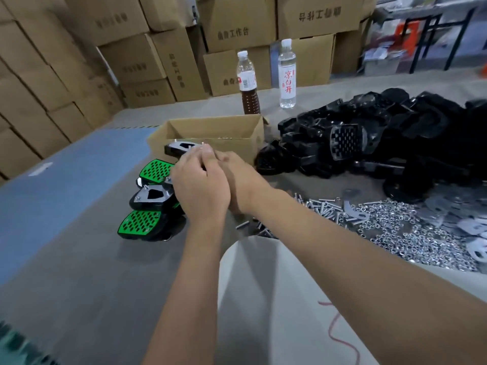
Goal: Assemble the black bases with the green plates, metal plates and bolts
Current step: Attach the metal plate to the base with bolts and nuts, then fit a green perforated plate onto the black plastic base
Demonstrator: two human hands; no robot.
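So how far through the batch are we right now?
Early, by the look of it. Done: a small cluster of assembled units lies at left, some green plate up, some metal plate up. In hand: the left hand and right hand meet over it; what they hold is hidden. Left: the big pile of black bases, plus loose bolts and nuts.

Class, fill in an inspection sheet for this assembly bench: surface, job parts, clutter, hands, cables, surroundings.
Surface: grey table with a blue mat.
Job's things: black bases heaped right; green plates on assembled units left; bolts, nuts, metal plates loose.
Clutter: two bottles, open carton.
Grippers: left hand and right hand pressed together; contents hidden.
Cables: red cord.
Surroundings: stacked cardboard boxes.
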